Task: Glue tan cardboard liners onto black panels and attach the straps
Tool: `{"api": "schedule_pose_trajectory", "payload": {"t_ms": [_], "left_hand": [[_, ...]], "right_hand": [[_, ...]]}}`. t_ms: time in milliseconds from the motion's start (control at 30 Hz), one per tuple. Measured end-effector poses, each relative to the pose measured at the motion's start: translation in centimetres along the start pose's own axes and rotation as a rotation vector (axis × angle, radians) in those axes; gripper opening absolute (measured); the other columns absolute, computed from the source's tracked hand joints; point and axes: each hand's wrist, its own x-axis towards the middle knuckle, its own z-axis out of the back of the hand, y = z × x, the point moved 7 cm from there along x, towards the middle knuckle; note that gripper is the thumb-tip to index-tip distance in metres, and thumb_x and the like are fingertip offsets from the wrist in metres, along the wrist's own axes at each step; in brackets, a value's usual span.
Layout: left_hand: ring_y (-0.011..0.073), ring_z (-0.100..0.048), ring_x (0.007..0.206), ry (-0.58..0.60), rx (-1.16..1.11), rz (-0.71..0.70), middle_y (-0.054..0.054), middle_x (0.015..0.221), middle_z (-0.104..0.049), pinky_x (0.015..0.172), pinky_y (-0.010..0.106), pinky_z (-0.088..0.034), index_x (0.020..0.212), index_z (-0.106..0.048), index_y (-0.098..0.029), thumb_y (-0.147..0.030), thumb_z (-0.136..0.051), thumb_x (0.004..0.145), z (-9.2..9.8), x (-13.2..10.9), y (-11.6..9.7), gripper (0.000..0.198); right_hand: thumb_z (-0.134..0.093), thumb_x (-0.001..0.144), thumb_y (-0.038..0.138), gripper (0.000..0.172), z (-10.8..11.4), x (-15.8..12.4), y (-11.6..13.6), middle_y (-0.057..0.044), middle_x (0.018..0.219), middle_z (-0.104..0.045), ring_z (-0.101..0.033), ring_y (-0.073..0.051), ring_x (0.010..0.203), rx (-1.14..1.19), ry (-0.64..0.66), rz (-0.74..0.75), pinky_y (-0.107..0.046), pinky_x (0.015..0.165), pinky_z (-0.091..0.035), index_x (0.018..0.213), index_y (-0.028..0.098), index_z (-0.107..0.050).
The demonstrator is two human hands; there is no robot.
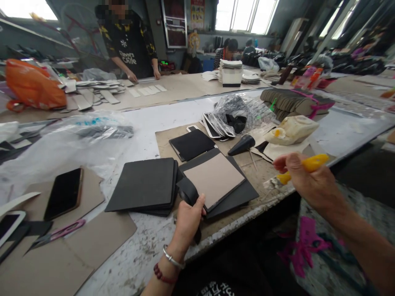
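Note:
My left hand [187, 220] pinches the near corner of a flat panel with a beige face [216, 179] and dark edges. A curled black strip [188, 190] rises beside my thumb. Beneath this panel lie larger dark grey sheets [243, 197]. In my right hand [311, 181], raised over the table's front edge, is a brush with a yellow handle [316, 163]. Its whitish, clotted bristles [272, 183] point left, apart from the panel. A stack of dark grey boards [143, 183] sits left of the panel, and a folded black piece [191, 144] lies behind it.
A dark cone [242, 144], a thin stick [253, 159] and a stained plastic container [293, 129] stand beyond the brush. At left lie a phone [63, 193] and pink-handled scissors [58, 233]. Behind are plastic-wrapped pieces [243, 113]. A person [126, 45] works across the table.

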Motion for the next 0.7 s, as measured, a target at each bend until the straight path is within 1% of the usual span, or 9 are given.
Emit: {"api": "schedule_pose_trajectory", "payload": {"t_ms": [33, 67, 133, 233, 333, 433, 500, 567, 700], "left_hand": [[0.0111, -0.04, 0.036, 0.021, 0.006, 0.006, 0.001, 0.036, -0.043, 0.043, 0.025, -0.032, 0.037, -0.047, -0.019, -0.057, -0.052, 0.066, -0.1, 0.1, 0.2, 0.049], [0.0108, -0.039, 0.035, 0.044, 0.012, 0.01, 0.001, 0.035, -0.042, 0.042, 0.025, -0.031, 0.036, -0.046, -0.019, -0.057, -0.053, 0.065, -0.2, 0.1, 0.3, 0.048], [0.0101, -0.038, 0.034, 0.089, 0.017, 0.012, 0.001, 0.035, -0.041, 0.042, 0.025, -0.03, 0.035, -0.044, -0.019, -0.055, -0.053, 0.064, -0.3, 0.1, 0.4, 0.047], [0.0102, -0.04, 0.036, 0.142, 0.002, 0.009, 0.001, 0.038, -0.044, 0.043, 0.025, -0.033, 0.038, -0.045, -0.019, -0.053, -0.049, 0.067, -0.2, -0.2, 0.2, 0.044], [0.0103, -0.042, 0.039, 0.174, -0.017, 0.005, 0.001, 0.042, -0.046, 0.045, 0.024, -0.035, 0.042, -0.046, -0.019, -0.051, -0.048, 0.069, -0.1, -0.4, 0.1, 0.042], [0.0098, -0.041, 0.04, 0.197, -0.036, -0.006, 0.0, 0.043, -0.045, 0.047, 0.024, -0.035, 0.044, -0.045, -0.019, -0.051, -0.047, 0.07, -0.2, -0.3, 0.4, 0.041], [0.01, -0.041, 0.04, 0.2, -0.04, -0.01, 0.0, 0.042, -0.044, 0.047, 0.025, -0.035, 0.043, -0.044, -0.02, -0.052, -0.047, 0.069, -0.2, -0.3, 0.6, 0.041], [0.0103, -0.041, 0.04, 0.196, -0.04, -0.009, 0.001, 0.041, -0.043, 0.047, 0.025, -0.034, 0.042, -0.045, -0.02, -0.052, -0.047, 0.068, -0.3, -0.3, 0.7, 0.042], [0.01, -0.04, 0.039, 0.186, -0.055, 0.001, 0.001, 0.04, -0.043, 0.047, 0.025, -0.034, 0.041, -0.044, -0.02, -0.055, -0.048, 0.066, -0.4, -0.4, 0.7, 0.043]], "right_hand": [[-0.028, 0.09, 0.062, 0.054, -0.1, -0.3, 0.2, -0.008, 0.071, -0.063, -0.058, -0.018, 0.062, 0.13, 0.029, -0.081, -0.029, 0.054, -0.045, 0.076, 0.021, -0.061], [-0.03, 0.088, 0.067, 0.057, -0.6, -0.7, 0.4, -0.007, 0.071, -0.062, -0.057, -0.017, 0.06, 0.263, 0.074, -0.163, -0.027, 0.05, -0.045, 0.074, 0.021, -0.061], [-0.035, 0.082, 0.072, 0.06, -2.4, -1.6, 1.2, -0.006, 0.068, -0.059, -0.053, -0.014, 0.053, 0.474, 0.166, -0.278, -0.024, 0.042, -0.041, 0.072, 0.019, -0.061], [-0.048, 0.075, 0.074, 0.059, -5.6, -2.7, 2.8, -0.003, 0.062, -0.056, -0.049, -0.01, 0.047, 0.711, 0.262, -0.37, -0.021, 0.04, -0.04, 0.069, 0.016, -0.06], [-0.063, 0.065, 0.07, 0.055, -8.3, -3.3, 3.5, 0.0, 0.06, -0.054, -0.049, -0.008, 0.046, 0.844, 0.321, -0.452, -0.018, 0.039, -0.041, 0.065, 0.015, -0.058], [-0.065, 0.069, 0.063, 0.048, -10.4, -3.7, 3.2, 0.001, 0.059, -0.055, -0.049, -0.007, 0.044, 0.85, 0.377, -0.454, -0.016, 0.038, -0.04, 0.067, 0.015, -0.058], [-0.062, 0.073, 0.06, 0.045, -10.9, -3.6, 2.5, 0.001, 0.055, -0.055, -0.049, -0.007, 0.042, 0.789, 0.373, -0.424, -0.017, 0.038, -0.039, 0.067, 0.016, -0.058], [-0.06, 0.075, 0.06, 0.045, -10.7, -3.3, 1.6, 0.001, 0.053, -0.055, -0.049, -0.008, 0.041, 0.693, 0.327, -0.394, -0.018, 0.039, -0.04, 0.067, 0.016, -0.058], [-0.057, 0.075, 0.063, 0.047, -8.7, -1.7, 0.0, 0.0, 0.053, -0.057, -0.05, -0.01, 0.041, 0.478, 0.205, -0.334, -0.02, 0.04, -0.04, 0.065, 0.017, -0.058]]}}
